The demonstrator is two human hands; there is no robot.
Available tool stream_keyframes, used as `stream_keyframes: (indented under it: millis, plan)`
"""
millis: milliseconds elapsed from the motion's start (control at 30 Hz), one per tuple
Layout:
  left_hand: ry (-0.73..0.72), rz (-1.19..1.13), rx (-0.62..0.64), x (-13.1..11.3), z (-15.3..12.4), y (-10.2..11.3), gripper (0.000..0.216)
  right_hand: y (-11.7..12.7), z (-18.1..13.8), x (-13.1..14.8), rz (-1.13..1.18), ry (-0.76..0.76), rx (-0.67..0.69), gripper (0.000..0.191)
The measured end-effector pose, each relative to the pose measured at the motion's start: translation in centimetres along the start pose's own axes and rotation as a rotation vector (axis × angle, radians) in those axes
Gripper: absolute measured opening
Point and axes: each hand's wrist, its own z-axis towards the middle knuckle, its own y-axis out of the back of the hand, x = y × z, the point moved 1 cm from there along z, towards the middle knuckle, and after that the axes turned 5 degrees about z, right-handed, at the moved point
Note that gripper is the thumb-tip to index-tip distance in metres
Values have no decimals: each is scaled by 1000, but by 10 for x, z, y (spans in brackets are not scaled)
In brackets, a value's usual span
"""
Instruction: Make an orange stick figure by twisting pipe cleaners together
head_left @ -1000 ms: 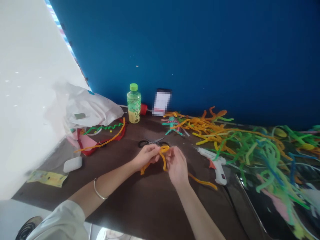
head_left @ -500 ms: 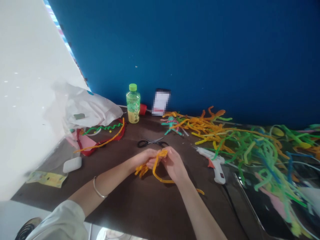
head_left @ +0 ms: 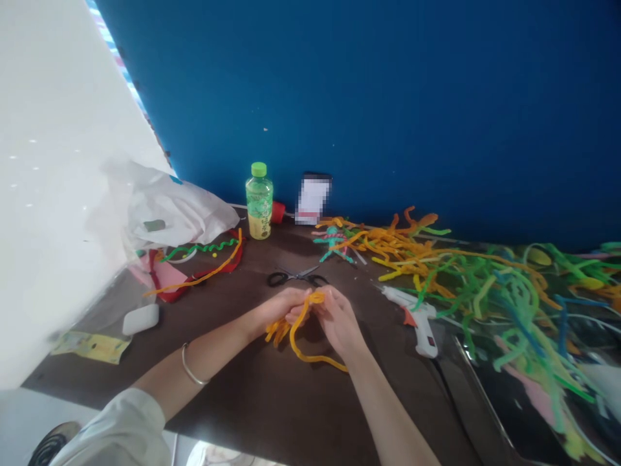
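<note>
Between my two hands is a bundle of orange pipe cleaners (head_left: 317, 298), bent together at the top. My left hand (head_left: 287, 307) is closed around it, and several short orange ends stick out below those fingers. On the other side my right hand (head_left: 338, 320) pinches the bundle's right end; its fingertips are partly hidden. One long orange strand hangs from the bundle in a curve and passes under my right wrist. Just beyond my hands lies a pair of black-handled scissors (head_left: 297, 276), blades spread.
A white glue gun (head_left: 417, 317) lies to the right, near a heap of green pipe cleaners (head_left: 485, 285) and orange ones (head_left: 395, 243). A drink bottle (head_left: 259, 204) and a phone (head_left: 313, 199) stand at the back. At left are a plastic bag (head_left: 179, 210) and a white case (head_left: 140, 320).
The long orange strand has swung left and lower, and its loose end no longer shows right of my right wrist. Both hands stay almost in place, still closed on the bundle.
</note>
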Motion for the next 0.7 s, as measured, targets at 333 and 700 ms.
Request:
stream_keyframes:
  millis: [333, 700]
  plan:
    - [-70, 50, -51, 1, 0, 2, 42, -8, 0, -6, 112, 25, -66, 28]
    - [-305, 365, -356, -4, 2, 0, 37, -6, 0, 0, 18, 162, -132, 23]
